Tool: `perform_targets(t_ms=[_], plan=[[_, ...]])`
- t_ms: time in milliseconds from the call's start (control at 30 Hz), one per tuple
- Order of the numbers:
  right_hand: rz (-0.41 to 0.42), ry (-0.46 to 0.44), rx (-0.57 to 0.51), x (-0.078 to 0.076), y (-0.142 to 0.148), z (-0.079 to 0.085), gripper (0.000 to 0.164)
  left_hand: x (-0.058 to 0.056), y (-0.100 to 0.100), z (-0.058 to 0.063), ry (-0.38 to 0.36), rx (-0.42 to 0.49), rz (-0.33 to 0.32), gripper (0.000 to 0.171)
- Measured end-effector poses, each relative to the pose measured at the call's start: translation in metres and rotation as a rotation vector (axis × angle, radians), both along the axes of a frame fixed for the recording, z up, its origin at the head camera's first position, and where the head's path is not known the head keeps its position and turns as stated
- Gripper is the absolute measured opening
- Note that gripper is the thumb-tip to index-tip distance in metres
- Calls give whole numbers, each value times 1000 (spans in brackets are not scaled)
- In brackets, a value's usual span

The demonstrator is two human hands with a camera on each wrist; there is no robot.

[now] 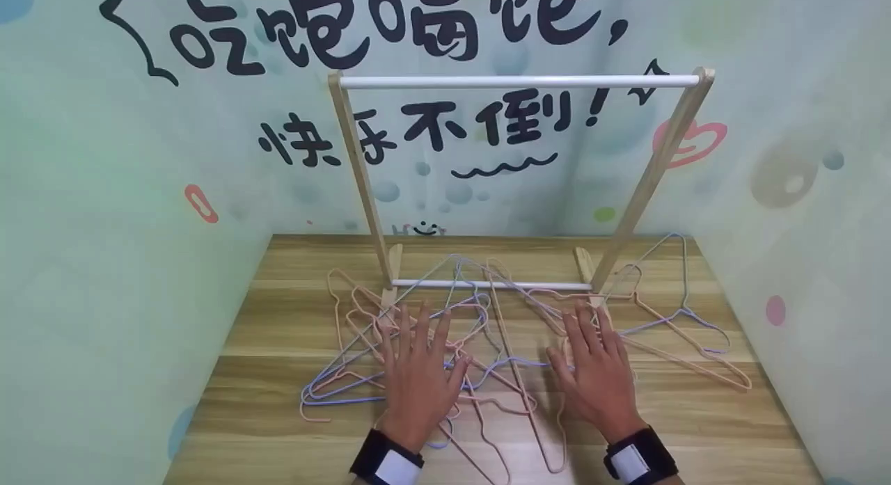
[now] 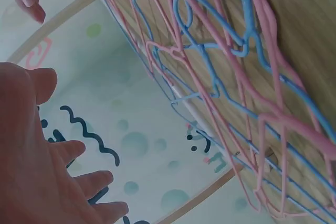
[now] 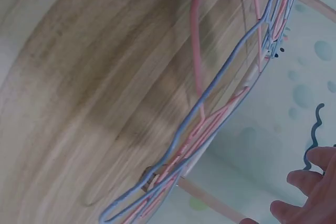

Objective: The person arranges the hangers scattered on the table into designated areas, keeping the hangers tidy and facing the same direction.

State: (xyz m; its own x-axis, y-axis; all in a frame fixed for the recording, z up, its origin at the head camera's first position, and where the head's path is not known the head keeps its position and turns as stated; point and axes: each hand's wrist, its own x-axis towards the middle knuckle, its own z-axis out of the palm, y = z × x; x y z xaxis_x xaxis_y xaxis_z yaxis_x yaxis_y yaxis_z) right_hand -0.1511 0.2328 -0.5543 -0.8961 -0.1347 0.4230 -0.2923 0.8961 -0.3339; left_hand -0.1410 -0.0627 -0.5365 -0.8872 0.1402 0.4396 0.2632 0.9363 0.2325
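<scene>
Loose heap of thin pink and blue coated-wire clothes hangers (image 1: 514, 353), tangled, lying across the wood-grain table (image 1: 240, 394), some crossing the white lower rail (image 1: 550, 286) of a free-standing pale wooden rack (image 1: 362, 179); person's left hand (image 1: 418, 384), over the left of the heap, grip spread, fingers straight, pinching nothing; person's right hand (image 1: 595, 380), over the right of it, thumb apart, fingers straight and close together, likewise holding nothing; upper white rail (image 1: 515, 82), bare along its length; handling note, by judgement: sorting seems the step in hand, and the right end of the heap, with fewer crossings, looks the easier place to begin; trace one wire from hook to corner before choosing it; pinch at the neck below the hook, other hand flat on the neighbours; lift upward slowly, turning the frame clear of crossed corners; a sideways tug could drag several along or snag the lower rail; the wire is probably light and springy.
</scene>
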Motion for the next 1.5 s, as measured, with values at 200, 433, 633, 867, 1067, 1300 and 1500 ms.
perform_targets(t_ms=[200,433,633,867,1067,1300,1500], plan=[[-36,-55,-66,-4,9,-4,66,-1,7,-14,23,19,-19,60],[-75,-150,-196,-18,29,-7,65,1,23,-31,1,-14,11,39],[-124,-224,-264,-32,44,1,68,1,33,-43,-9,-17,43,41],[-154,-254,-333,-53,51,16,71,-3,36,-53,5,-31,116,50],[-193,-248,-404,-79,58,28,72,-1,39,-61,-30,-80,158,55],[-187,-256,-488,-101,62,36,71,4,42,-57,-87,-105,163,36],[-158,-283,-548,-111,59,34,75,4,42,-57,-58,-82,168,27]])
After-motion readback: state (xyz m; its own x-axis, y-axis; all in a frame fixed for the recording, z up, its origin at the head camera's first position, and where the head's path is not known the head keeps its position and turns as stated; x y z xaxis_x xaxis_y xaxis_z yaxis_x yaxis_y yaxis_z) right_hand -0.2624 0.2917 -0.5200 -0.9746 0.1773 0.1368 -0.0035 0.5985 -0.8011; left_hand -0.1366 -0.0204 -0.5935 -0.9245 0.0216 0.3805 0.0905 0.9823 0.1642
